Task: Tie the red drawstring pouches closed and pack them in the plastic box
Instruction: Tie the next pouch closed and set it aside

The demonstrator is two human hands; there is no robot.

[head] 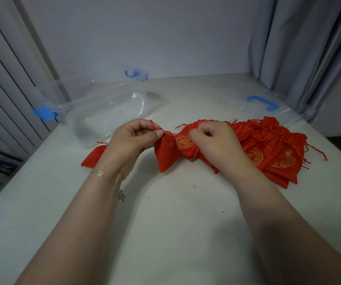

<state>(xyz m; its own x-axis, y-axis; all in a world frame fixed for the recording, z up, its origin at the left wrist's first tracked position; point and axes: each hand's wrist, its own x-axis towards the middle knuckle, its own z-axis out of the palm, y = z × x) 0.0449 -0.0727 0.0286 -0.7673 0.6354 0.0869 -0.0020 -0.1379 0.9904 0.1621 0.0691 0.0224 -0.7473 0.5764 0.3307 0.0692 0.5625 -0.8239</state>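
Note:
A small red pouch [166, 154] hangs between my hands just above the table. My left hand [133, 138] pinches its red drawstring at the gathered neck. My right hand [212, 138] is curled beside it and pinches the other end of the string. Behind my right hand lies a heap of red pouches [268, 149] with gold emblems and loose strings. One more red pouch [94, 158] lies flat under my left wrist. The clear plastic box [95, 103] with blue clips stands at the back left, nothing red inside it.
The box's clear lid [262, 102] with a blue handle lies at the back right. A grey curtain [301, 48] hangs along the right edge and a ribbed wall panel [5, 79] runs along the left. The white table [175, 212] reaches to the wall.

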